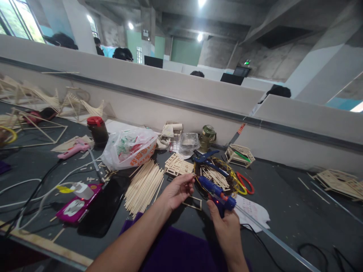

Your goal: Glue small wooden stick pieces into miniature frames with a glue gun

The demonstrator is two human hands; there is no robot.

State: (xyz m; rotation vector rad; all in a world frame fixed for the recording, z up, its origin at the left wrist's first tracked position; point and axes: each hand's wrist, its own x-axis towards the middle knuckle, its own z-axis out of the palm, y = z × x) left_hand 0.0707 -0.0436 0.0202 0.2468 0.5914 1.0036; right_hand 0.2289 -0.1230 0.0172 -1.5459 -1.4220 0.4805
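My right hand [225,226] is wrapped round the handle of a blue hot glue gun [211,186], with a long clear glue stick [272,228] trailing from its back end. The gun's nozzle points up and left, close to the fingertips of my left hand [180,189]. Those fingers are pinched together; whatever they hold is too small to make out. Just below them, a small rectangular frame of wooden sticks [200,204] lies on the dark table. Left of my hand is a spread of loose wooden sticks [143,185]; behind it stands a stick-built model [177,165].
A round tray with cut stick pieces [214,177], blue cutters [208,156] and red-handled scissors [249,185] lie past the glue gun. To the left are a plastic bag [129,149], a dark jar [98,134], a pink glue gun [74,148] and a magenta power strip [78,206] with cables.
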